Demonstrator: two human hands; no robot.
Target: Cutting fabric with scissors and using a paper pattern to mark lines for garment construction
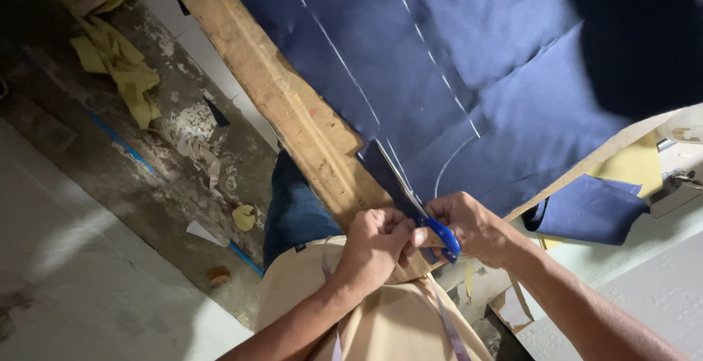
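Centrally, navy fabric [469,68] with chalk lines covers the wooden table [293,112], reaching the frame's upper right. Lower centre, the right hand [476,225] grips blue-handled scissors [417,211] at the fabric's edge; the left hand [373,247] pinches the cloth beside them.

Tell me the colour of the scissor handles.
Bright blue scissor handles, gripped in the right hand; the head view shows them.

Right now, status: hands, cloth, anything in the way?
Right hand shut on blue scissors. Left hand grips cloth edge at the blades. Nothing blocking along the chalk line.
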